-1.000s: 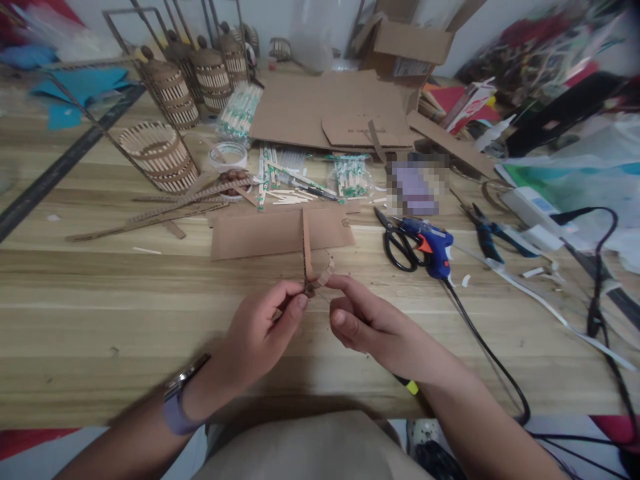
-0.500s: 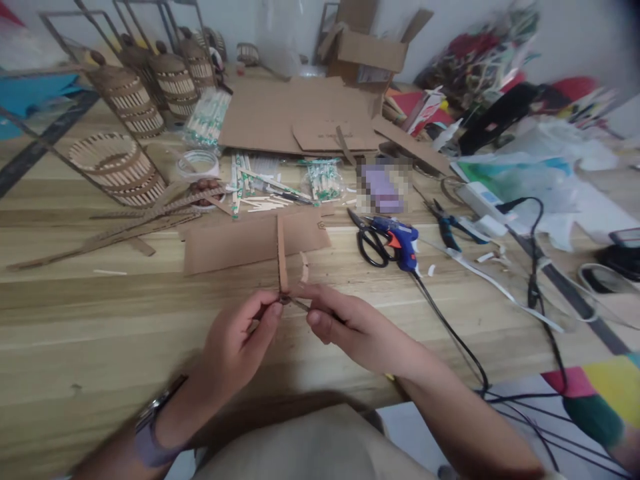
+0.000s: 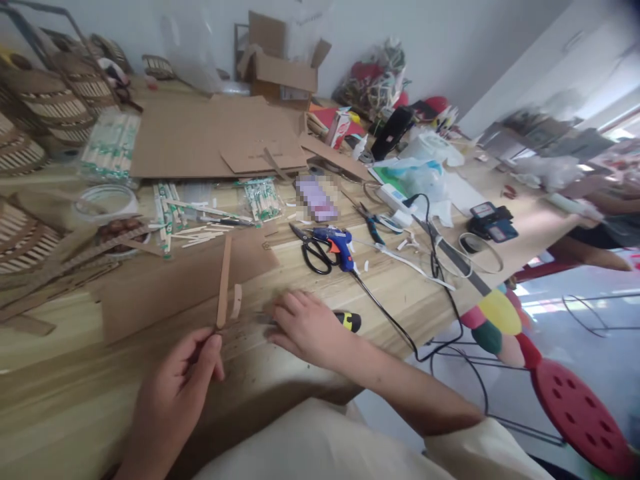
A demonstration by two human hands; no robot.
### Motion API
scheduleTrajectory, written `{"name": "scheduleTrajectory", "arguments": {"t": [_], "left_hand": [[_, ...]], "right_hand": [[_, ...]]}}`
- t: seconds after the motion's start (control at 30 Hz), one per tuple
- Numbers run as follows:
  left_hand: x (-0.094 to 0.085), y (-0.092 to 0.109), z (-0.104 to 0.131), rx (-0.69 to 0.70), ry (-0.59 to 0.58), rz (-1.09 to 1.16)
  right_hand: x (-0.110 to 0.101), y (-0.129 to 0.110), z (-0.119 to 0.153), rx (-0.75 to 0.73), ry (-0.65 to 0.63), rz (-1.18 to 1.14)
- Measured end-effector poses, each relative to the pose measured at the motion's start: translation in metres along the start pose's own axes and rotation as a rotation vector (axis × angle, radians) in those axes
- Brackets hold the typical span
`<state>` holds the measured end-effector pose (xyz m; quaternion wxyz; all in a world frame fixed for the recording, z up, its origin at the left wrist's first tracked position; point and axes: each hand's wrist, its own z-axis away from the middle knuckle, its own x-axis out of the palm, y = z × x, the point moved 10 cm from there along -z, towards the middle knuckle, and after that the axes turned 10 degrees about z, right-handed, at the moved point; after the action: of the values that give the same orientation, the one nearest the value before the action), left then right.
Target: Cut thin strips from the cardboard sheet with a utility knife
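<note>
Head view: left hand (image 3: 175,390) has a narrow grip, thumb and fingers pinching the near end of a cardboard strip (image 3: 225,283). Strip points away from the person, over a flat cardboard piece (image 3: 150,303) on the desk (image 3: 55,393). Small pale scrap (image 3: 237,301) just right of the strip. Right hand (image 3: 306,327) palm down over a tool with a black-and-yellow handle (image 3: 353,322); handle shows on one side, thin tip on the other. Can't tell if that grip closes around it. Farther off: black scissors (image 3: 308,243) beside blue glue gun (image 3: 341,244), then pliers (image 3: 372,229).
</note>
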<state>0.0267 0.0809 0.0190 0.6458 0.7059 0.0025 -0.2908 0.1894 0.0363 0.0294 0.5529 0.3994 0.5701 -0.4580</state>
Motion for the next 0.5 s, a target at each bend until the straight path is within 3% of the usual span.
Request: {"name": "scheduleTrajectory", "arguments": {"t": [0.1,0.2,0.3,0.5], "left_hand": [[0.003,-0.001,0.003,0.028,-0.004,-0.020],[0.007,0.008,0.005,0.191,-0.059,-0.051],[0.005,0.014,0.005,0.320,-0.070,-0.119],[0.001,0.012,0.004,0.333,-0.057,-0.178]], "right_hand": [[-0.021,-0.002,-0.010,0.033,0.153,-0.120],[-0.033,-0.018,-0.022,-0.078,0.254,-0.309],[-0.031,-0.028,-0.030,-0.136,0.292,-0.376],[-0.020,-0.038,-0.032,-0.198,0.311,-0.287]]}}
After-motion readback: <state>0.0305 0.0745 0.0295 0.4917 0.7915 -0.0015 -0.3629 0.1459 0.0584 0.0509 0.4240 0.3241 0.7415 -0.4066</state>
